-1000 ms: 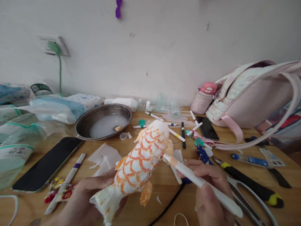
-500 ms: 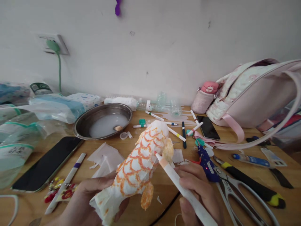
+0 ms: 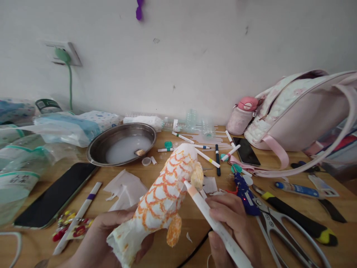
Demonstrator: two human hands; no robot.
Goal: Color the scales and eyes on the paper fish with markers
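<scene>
A white paper fish [image 3: 161, 197] with orange scale lines and orange fins is tilted up in front of me. My left hand [image 3: 103, 234] is closed around its lower body near the tail, some fingers hidden behind it. In my right hand [image 3: 231, 223] is a white marker [image 3: 213, 219] with a peach band, gripped like a pen. The marker's reddish tip touches the fish's side, just below the upper fin. White paper scraps [image 3: 126, 190] lie on the table behind my left hand.
At the back left stands a metal bowl [image 3: 95, 149] of cloudy liquid. A phone [image 3: 55, 193] and a purple-banded marker [image 3: 78, 217] lie left. Scissors [image 3: 270, 216], pliers [image 3: 301, 216] and a blue glue gun [image 3: 247, 193] lie right, before a pink bag [image 3: 304, 119]. Several markers are scattered behind the fish.
The fish has shifted very slightly left, its upper end most. My right hand and the marker have moved a little left with it, the tip still at the fish's side.
</scene>
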